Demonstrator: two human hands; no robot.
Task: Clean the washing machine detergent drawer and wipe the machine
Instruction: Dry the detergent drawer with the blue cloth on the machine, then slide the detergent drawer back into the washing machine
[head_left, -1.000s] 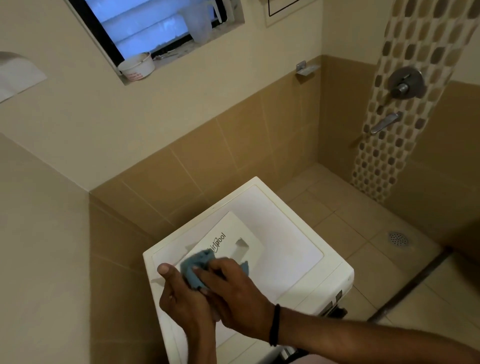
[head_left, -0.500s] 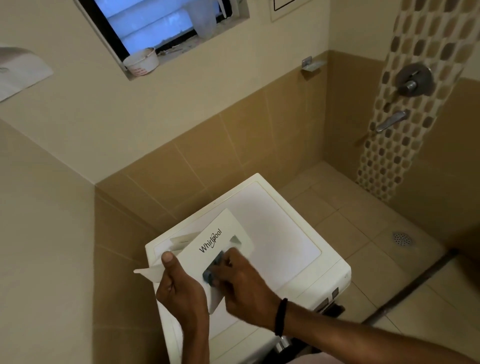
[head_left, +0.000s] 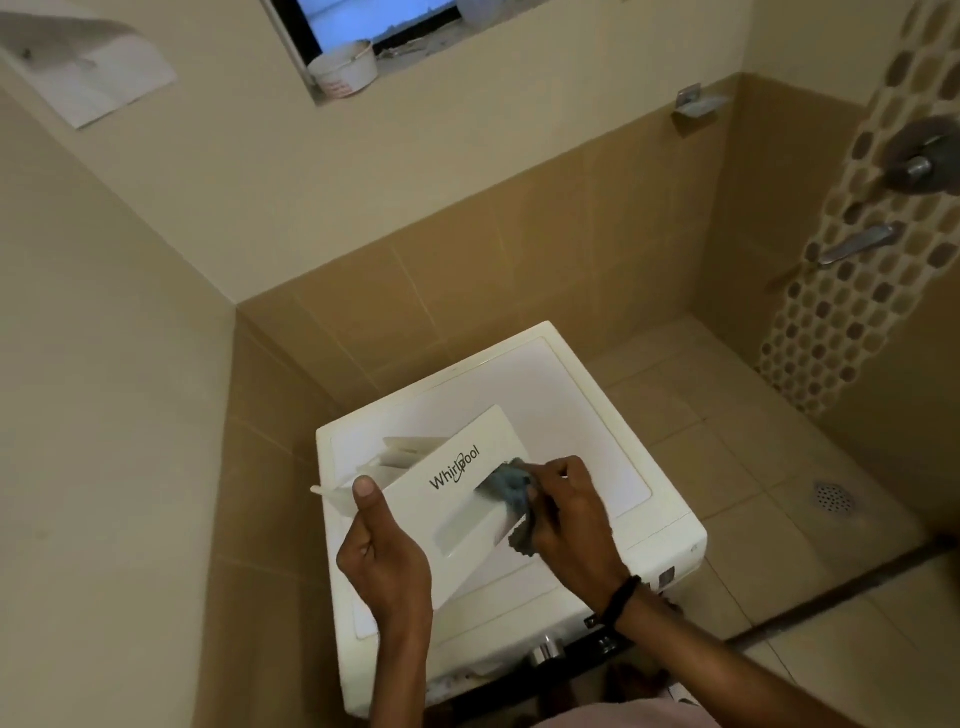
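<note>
Detergent drawer (head_left: 470, 499) held above the washing machine (head_left: 597, 436). Left hand (head_left: 384, 561) grips its near end, thumb on the front panel. Right hand (head_left: 566, 514) pinches a blue cloth (head_left: 511, 488) in the handle recess. Recommend firm support and short strokes into the recess corners.

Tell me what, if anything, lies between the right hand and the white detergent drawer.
Only the crumpled blue cloth, which the right hand grips and presses into the handle recess of the white plastic detergent drawer. Nothing else visible intervenes. The left hand holds the drawer directly.
</note>
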